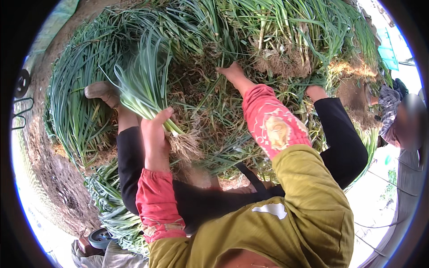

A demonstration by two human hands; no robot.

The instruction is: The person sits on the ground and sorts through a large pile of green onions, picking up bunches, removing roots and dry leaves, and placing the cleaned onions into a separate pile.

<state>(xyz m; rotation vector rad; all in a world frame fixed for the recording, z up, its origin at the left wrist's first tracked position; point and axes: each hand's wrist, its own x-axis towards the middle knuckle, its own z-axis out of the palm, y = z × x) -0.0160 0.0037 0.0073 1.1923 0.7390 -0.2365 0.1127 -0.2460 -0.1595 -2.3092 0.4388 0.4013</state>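
Observation:
My left hand (157, 134) is closed around the pale stems of a bunch of green onions (144, 83), whose leaves point up and left and whose brown roots hang at the lower right of the fist. My right hand (233, 74) reaches to loose leaves and stalks near the upper middle; whether its fingers grip any of them is not plain. Between the hands lies a litter of trimmed leaves and roots (204, 104). A rooted bundle of green onions (281, 62) lies to the right of my right hand.
A large heap of green onions (77, 97) lies at the left, with more (124, 214) below it. A shoe (100, 92) rests against the heap. Another person (390, 107) is at the far right. A teal crate (388, 50) stands at the upper right, and a wheel-like object (100, 237) at the lower left.

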